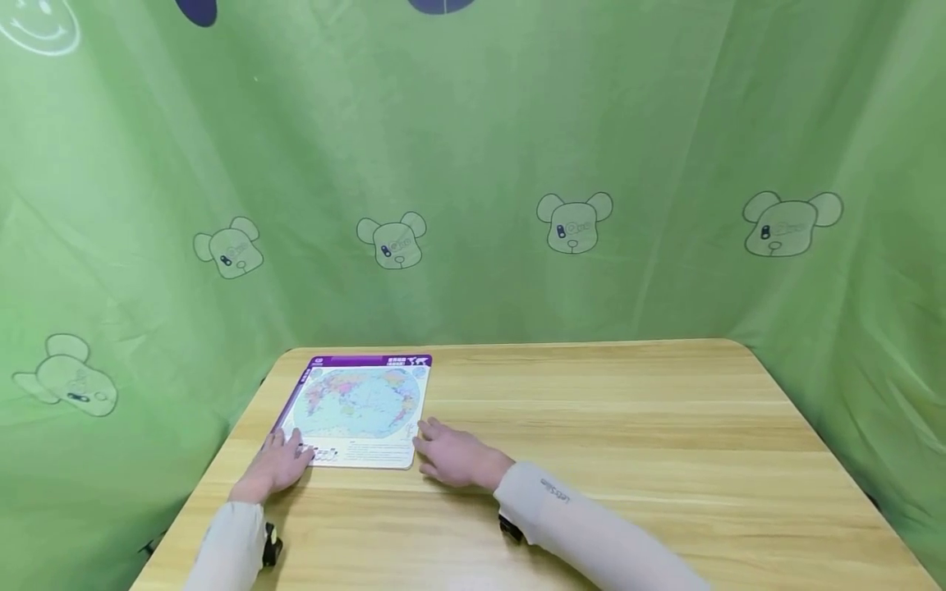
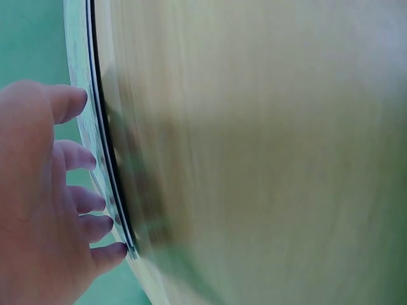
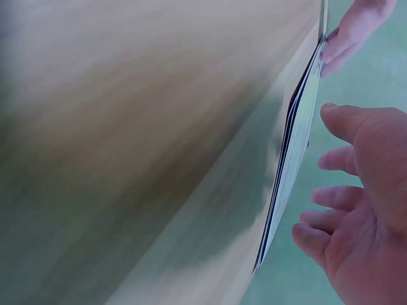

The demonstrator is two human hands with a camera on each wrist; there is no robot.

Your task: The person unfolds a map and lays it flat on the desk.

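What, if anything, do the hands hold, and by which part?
Nothing is gripped. The left hand rests open on the map board at its near left corner; the right hand lies at its near right edge.

Map board (image 1: 360, 408) lies flat on the wooden table (image 1: 591, 427), left hand (image 1: 277, 465) resting on its near-left corner, right hand (image 1: 454, 455) at its near-right edge, green cloth (image 1: 473, 164) behind.

Map board (image 1: 358, 406) on table (image 1: 628, 427) left-rear, left hand (image 1: 277, 466) at near-left corner, right hand (image 1: 452, 454) at near-right corner
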